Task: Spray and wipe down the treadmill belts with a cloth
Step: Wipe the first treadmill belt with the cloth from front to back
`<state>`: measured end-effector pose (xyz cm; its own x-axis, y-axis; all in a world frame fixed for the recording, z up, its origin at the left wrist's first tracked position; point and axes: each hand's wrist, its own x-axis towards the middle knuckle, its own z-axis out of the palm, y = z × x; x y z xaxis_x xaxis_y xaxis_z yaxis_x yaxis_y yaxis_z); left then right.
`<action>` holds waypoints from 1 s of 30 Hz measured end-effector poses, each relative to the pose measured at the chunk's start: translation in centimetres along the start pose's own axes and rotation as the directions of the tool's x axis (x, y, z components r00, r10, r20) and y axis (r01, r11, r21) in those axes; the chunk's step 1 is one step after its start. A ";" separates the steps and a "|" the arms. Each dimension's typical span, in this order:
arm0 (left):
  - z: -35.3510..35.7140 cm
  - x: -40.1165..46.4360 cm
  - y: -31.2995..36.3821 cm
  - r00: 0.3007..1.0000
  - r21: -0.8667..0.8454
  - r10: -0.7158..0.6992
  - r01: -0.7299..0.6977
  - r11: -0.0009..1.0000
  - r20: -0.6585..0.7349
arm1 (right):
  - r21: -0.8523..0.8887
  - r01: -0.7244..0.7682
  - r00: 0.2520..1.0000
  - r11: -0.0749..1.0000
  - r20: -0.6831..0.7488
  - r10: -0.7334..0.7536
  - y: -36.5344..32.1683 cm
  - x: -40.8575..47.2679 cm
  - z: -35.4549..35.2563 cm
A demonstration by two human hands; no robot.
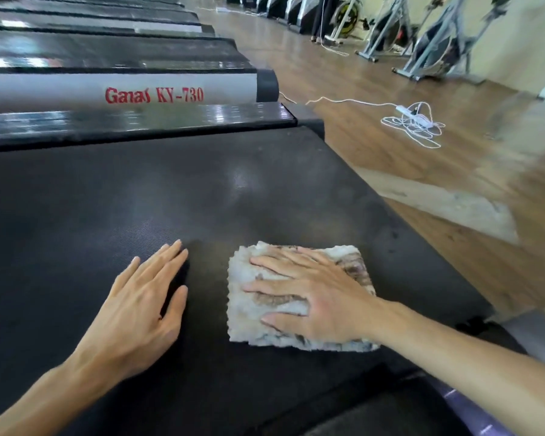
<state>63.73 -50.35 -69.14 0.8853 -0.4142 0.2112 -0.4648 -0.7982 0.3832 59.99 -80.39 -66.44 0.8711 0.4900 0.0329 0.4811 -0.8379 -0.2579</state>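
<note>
The cloth lies on the treadmill belt, right hand atop it, left hand just beside.

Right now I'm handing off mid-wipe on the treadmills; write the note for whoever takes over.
Left hand: open, fingers straight, resting flat on the treadmill belt, holding nothing.
Right hand: open, fingers spread, pressing the cloth flat onto the same belt.
The cloth is folded and visibly soiled, lying toward the belt's right side.
No spray bottle is in view, so I cannot tell where it is.
Done: wiping is under way on this belt; how much is covered cannot be told.
Left: finish this belt, then the further treadmills in the row.
</note>
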 end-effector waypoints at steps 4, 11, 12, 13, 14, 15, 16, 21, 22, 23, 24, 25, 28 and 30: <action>1.3 0.6 1.4 0.998 -0.003 0.055 -0.055 0.998 0.007 | -0.016 -0.125 0.990 0.992 -0.061 0.124 1.2 2.5 -0.7; 1.9 0.7 1.9 0.995 0.054 0.104 -0.104 0.993 0.000 | -0.024 -0.009 1.000 1.000 -0.003 0.009 0.7 -3.6 -0.3; 1.9 0.7 1.9 0.994 0.062 0.105 -0.105 0.993 0.001 | -0.005 -0.032 0.999 0.999 0.006 0.032 1.2 -3.3 -0.7; 1.9 0.7 1.9 0.995 0.070 0.105 -0.104 0.992 0.003 | 0.007 -0.065 0.998 0.998 -0.002 0.065 1.7 -2.7 -1.0; 2.0 0.6 1.9 0.995 0.075 0.100 -0.101 0.992 0.006 | 0.010 -0.098 0.995 0.995 -0.017 0.098 1.9 -1.8 -1.2; 2.0 0.7 2.0 0.995 0.078 0.095 -0.096 0.992 0.010 | -0.003 -0.118 0.993 0.993 -0.030 0.118 2.0 -0.9 -1.2; 1.9 0.7 2.0 0.996 0.080 0.093 -0.094 0.992 0.018 | -0.025 -0.123 0.992 0.992 -0.036 0.122 1.8 -0.1 -1.0; 1.6 0.6 2.1 0.996 0.103 0.078 -0.081 0.991 0.031 | -0.067 0.048 0.999 0.997 0.022 -0.047 0.2 -2.1 -0.3; 1.5 0.7 2.2 0.996 0.101 0.082 -0.085 0.991 0.037 | -0.061 0.071 0.997 0.996 0.032 -0.069 0.7 -3.1 -0.5; 1.5 0.7 2.2 0.995 0.102 0.084 -0.089 0.991 0.044 | -0.049 0.062 0.997 0.997 0.048 -0.059 1.4 -3.8 -0.8; 1.5 0.7 2.2 0.996 0.106 0.082 -0.086 0.991 0.047 | -0.033 0.025 0.998 0.999 0.060 -0.023 2.1 -4.0 -1.1; 1.6 0.7 2.2 0.996 0.114 0.077 -0.082 0.990 0.049 | -0.025 -0.023 0.998 0.999 0.054 0.024 3.0 -3.7 -1.5; 1.7 0.6 2.5 0.996 0.128 0.064 -0.071 0.989 0.057 | -0.057 -0.126 0.992 0.990 -0.012 0.125 3.2 -1.2 -1.3; 1.6 0.7 2.3 0.996 0.123 0.059 -0.067 0.990 0.070 | -0.086 -0.094 0.996 0.992 -0.003 0.094 1.4 -0.6 -0.6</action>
<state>63.24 -53.21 -69.57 0.8549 -0.4901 0.1702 -0.5186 -0.8164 0.2542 60.25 -82.01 -66.26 0.9128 0.4082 0.0111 0.4037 -0.8979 -0.1754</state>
